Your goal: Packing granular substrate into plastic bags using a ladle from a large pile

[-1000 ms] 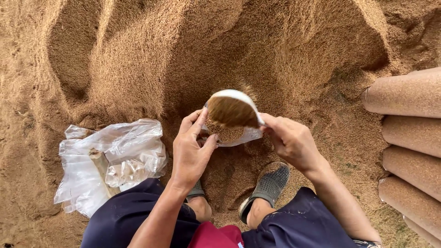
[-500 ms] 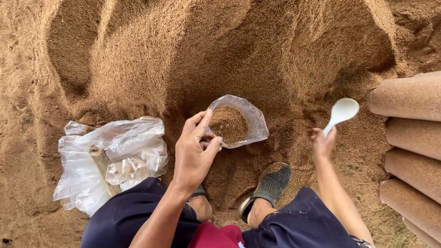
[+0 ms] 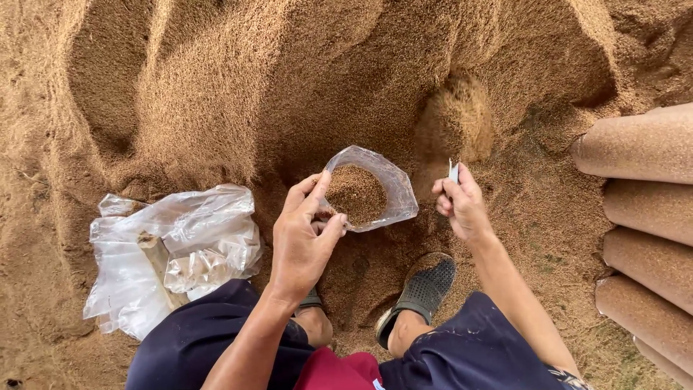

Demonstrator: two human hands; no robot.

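**Q:** From the head camera, looking down: what are your hands doing?

**A:** My left hand (image 3: 303,235) pinches the near rim of a clear plastic bag (image 3: 386,189), fingers clenched on the film to hold its mouth open. The bag stands upright in a hollow of the big heap of brown grain (image 3: 238,87), about half full of the same grain. My right hand (image 3: 460,206) is closed around the handle of a white scoop (image 3: 453,172); only a sliver of it shows above my fingers, and grain is spilling beside it, just right of the bag.

**Q:** Which step would you call this?

**A:** Filling, as I judge it: the scoop is down at the heap, apart from the bag. The next move calls for a loaded scoop carried over the open mouth and tipped cleanly, while my left keeps the rim wide and the bag upright.

**Q:** What else is around you?

**A:** A pile of empty clear bags (image 3: 173,249) by my left knee, filled cylinders (image 3: 642,217) stacked at right, my sandal (image 3: 422,285) below.
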